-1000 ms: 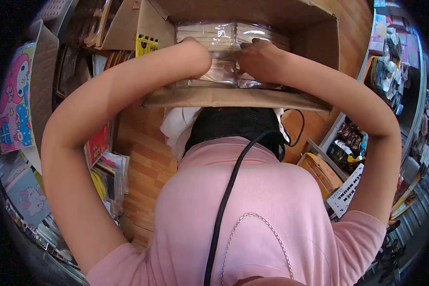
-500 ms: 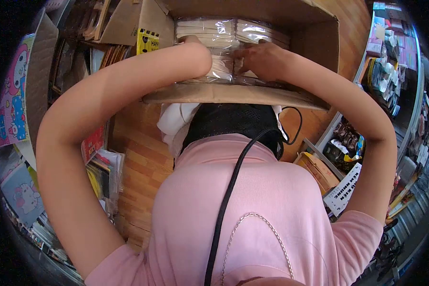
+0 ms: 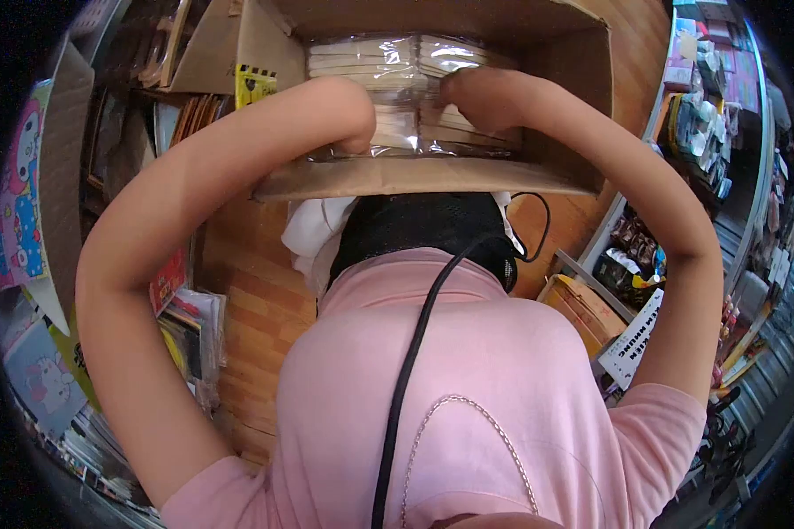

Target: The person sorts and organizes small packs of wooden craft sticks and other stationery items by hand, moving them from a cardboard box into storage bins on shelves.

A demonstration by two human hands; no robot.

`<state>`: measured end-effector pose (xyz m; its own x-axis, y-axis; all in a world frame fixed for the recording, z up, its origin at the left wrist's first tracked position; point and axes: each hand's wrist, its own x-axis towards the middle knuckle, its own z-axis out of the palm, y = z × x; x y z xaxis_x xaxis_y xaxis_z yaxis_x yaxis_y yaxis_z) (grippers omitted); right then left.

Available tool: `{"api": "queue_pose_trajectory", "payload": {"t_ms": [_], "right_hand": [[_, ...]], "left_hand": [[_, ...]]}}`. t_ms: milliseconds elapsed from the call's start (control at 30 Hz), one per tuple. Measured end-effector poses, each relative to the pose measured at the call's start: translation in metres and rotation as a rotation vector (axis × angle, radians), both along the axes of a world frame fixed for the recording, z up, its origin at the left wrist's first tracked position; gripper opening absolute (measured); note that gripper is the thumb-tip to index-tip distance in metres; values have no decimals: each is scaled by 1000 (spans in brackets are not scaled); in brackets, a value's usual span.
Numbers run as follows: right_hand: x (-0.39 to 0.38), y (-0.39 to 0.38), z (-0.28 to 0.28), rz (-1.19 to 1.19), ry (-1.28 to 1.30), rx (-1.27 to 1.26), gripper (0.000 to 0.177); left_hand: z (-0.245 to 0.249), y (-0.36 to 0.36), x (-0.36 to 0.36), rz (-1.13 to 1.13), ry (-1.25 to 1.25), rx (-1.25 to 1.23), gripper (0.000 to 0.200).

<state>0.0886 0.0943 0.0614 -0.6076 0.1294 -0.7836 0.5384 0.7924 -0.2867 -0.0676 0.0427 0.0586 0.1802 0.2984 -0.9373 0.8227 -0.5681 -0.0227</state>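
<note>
An open cardboard box [image 3: 397,176] stands in front of me, with clear plastic packs of pale flat wooden sticks [image 3: 362,58] in rows inside. My left hand [image 3: 356,132] is bent down at the box's near left part, beside the packs; its fingers are mostly hidden behind the wrist. Over the right-hand packs [image 3: 454,55] hangs my right hand [image 3: 478,99], fingers curled downward and partly blurred. Whether it grips a pack cannot be made out.
Framed items and cartons [image 3: 207,53] stand at the left, beside a yellow label [image 3: 254,84]. Shelves of packaged goods [image 3: 697,132] line the right. A black cable [image 3: 415,339] hangs across my front, above the wooden floor [image 3: 256,309].
The view has shifted, so the box appears slightly further left. My left hand has moved down toward the near side of the box, and my right hand remains over the right-hand packs.
</note>
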Motion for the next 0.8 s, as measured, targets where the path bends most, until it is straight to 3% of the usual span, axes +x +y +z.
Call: {"api": "queue_pose_trajectory", "payload": {"t_ms": [67,200,267,400,433,500,533,600,633,700,767,800], "right_hand": [[12,-4,-27,98,35,50,54],[6,-7,-28,112,-36,-4,55],[7,-5,-26,-38,-133,-149,58],[16,0,-42,48,-48,-172,60],[12,-3,-17,6,-40,-133,54],[18,-2,3,-121,52,-49,46],[13,-5,19,-145,29,89,43],[5,-4,49,-243,-82,223,35],[9,-6,60,-242,-65,230,35],[27,-17,76,-445,488,293,30],[33,-26,87,-514,514,306,28],[34,-31,91,-592,539,321,27]], "left_hand": [[2,-1,0,-26,-7,-14,64],[-11,0,-2,-15,-3,-37,64],[-17,1,-8,-76,-101,-58,61],[40,3,-5,14,-221,109,48],[54,-3,-11,23,-295,184,43],[78,-23,-30,246,-740,506,32],[89,-30,-41,239,-713,526,32],[107,-42,-64,415,-1286,876,24],[109,-48,-78,405,-1272,887,24],[97,-66,-108,969,-1341,1145,21],[63,-76,-135,1302,-1228,1372,18],[41,-81,-151,1354,-1109,1447,20]]}}
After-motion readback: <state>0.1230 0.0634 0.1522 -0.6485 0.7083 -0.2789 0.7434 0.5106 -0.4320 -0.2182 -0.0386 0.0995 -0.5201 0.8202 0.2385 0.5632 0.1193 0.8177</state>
